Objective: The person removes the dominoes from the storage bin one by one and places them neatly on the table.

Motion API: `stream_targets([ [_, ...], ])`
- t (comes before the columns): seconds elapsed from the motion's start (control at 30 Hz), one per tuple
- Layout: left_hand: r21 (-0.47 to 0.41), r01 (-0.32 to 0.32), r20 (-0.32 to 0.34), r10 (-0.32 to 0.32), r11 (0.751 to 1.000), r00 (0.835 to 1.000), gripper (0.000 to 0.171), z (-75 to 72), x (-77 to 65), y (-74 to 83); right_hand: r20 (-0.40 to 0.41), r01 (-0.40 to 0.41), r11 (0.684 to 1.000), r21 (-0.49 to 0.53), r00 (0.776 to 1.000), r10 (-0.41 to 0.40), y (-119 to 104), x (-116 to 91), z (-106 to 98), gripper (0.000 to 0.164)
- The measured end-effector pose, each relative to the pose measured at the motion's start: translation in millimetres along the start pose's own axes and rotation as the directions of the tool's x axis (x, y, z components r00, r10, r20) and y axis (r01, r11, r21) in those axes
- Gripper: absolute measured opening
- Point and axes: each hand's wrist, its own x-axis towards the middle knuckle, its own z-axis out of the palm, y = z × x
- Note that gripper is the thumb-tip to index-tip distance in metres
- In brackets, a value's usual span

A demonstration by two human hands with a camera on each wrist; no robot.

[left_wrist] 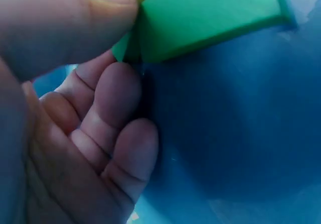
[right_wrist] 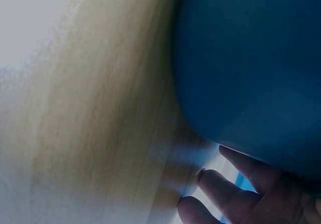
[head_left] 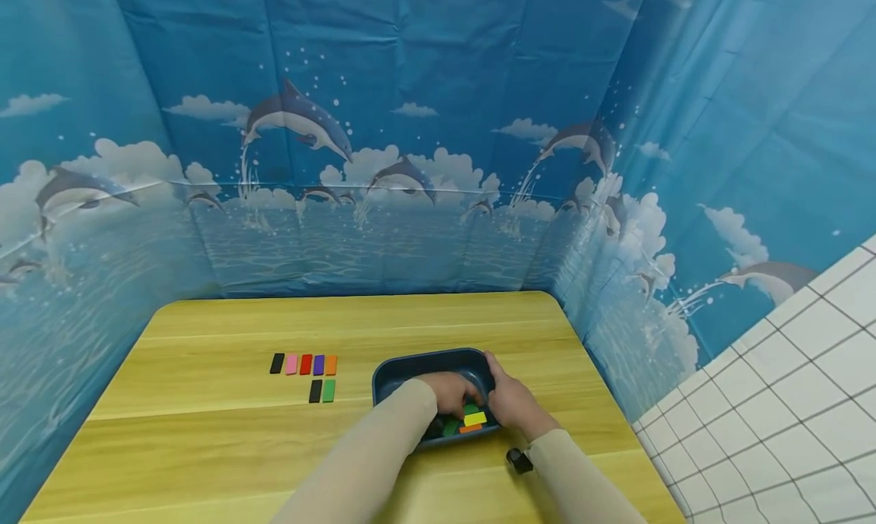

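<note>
A dark blue bin (head_left: 400, 366) stands on the table with green tiles, a yellow tile (head_left: 475, 418) and an orange tile (head_left: 471, 429) in it. My left hand (head_left: 448, 392) reaches down inside the bin. In the left wrist view its thumb lies against one end of a green tile (left_wrist: 210, 20), which it pinches; the index finger is hidden and the other fingers curl below. My right hand (head_left: 515, 404) holds the bin's right end. In the right wrist view its fingers (right_wrist: 228, 196) lie along the outside of the bin wall (right_wrist: 251, 73).
Left of the bin, an upper row has black (head_left: 277, 363), pink (head_left: 291, 364), red (head_left: 306, 364), purple (head_left: 318, 365) and orange (head_left: 331, 365) tiles. Below lie a black tile (head_left: 315, 391) and a green tile (head_left: 329, 391). A dolphin-print curtain (head_left: 424, 242) hangs behind the wooden table (head_left: 205, 463).
</note>
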Motion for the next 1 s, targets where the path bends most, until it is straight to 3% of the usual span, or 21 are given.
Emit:
stream_targets([
  [0.2,-0.033,-0.009,0.022,0.010,0.999,1.000,0.056,2.1,-0.2,-9.3,-0.006,-0.002,1.000,0.014,1.000,0.002,1,0,1,0.079],
  [0.37,-0.086,-0.004,0.004,0.004,0.996,1.000,0.060,-1.5,-8.5,-9.8,-0.002,-0.024,0.999,0.021,1.000,0.024,0,0,0,0.080],
  [0.57,-0.144,0.001,-0.025,-0.005,0.990,1.000,0.049,-0.7,-16.4,-8.0,-0.005,-0.025,1.000,0.011,1.000,0.025,-2,-1,-1,0.079],
  [1.0,-0.208,0.012,-0.043,-0.021,0.978,0.999,0.036,4.7,-13.8,-11.2,-0.025,0.019,0.999,-0.026,0.999,-0.020,-2,-2,-1,0.077],
])
